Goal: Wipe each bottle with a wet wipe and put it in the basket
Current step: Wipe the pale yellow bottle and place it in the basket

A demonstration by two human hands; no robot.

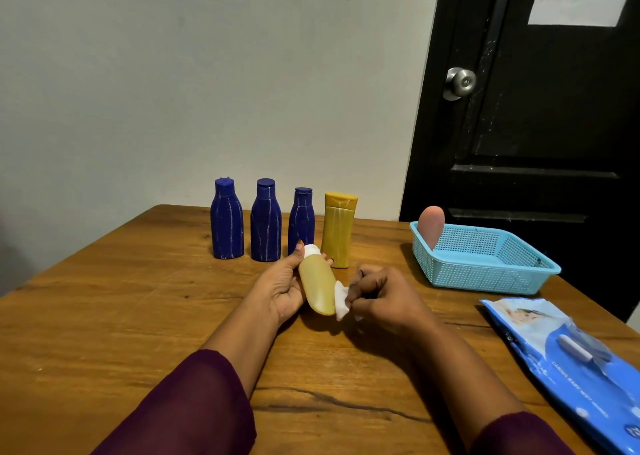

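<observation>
My left hand [282,286] grips a small yellow bottle with a white cap [317,283], tilted with the cap pointing away from me, just above the table. My right hand [382,298] pinches a crumpled white wet wipe [341,300] against the bottle's lower right side. Three dark blue bottles [227,220] [265,221] [301,220] and a taller yellow bottle [338,231] stand in a row behind my hands. A light blue mesh basket [485,271] sits at the right, with a pink bottle [431,227] leaning in its far left corner.
A blue pack of wet wipes [568,357] lies at the table's right edge near me. The wooden table [138,316] meets a grey wall at the back. A black door with a metal knob [460,82] stands behind the basket.
</observation>
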